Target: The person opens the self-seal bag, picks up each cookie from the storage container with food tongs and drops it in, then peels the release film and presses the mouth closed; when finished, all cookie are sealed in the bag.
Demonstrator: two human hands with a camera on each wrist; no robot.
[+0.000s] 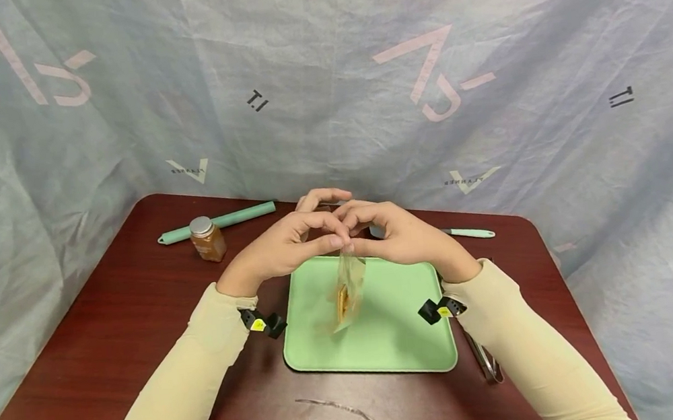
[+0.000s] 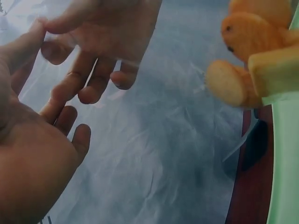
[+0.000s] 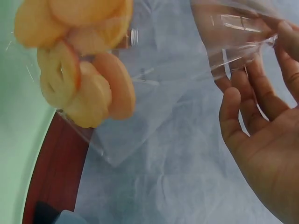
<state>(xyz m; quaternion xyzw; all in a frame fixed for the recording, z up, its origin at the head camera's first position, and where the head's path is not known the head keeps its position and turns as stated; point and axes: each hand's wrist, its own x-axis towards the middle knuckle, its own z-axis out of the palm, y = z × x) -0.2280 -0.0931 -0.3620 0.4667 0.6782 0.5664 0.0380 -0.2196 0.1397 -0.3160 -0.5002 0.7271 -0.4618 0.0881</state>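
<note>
Over the light green tray hangs a clear plastic bag with several orange-yellow, biscuit-like pieces in its lower part. Some are round, and one shows slots. The left hand pinches the bag's gathered top between thumb and fingers. Meeting it there, fingertips to fingertips, the right hand pinches the same top. In the right wrist view the film stretches from the pieces up to the fingers. The other fingers of both hands spread loosely behind the bag.
At the back left stand a jar with a silver lid and, behind it, a long mint-green bar. A mint-handled utensil lies back right. Metal tongs lie right of the tray. A thin dark strip lies in front.
</note>
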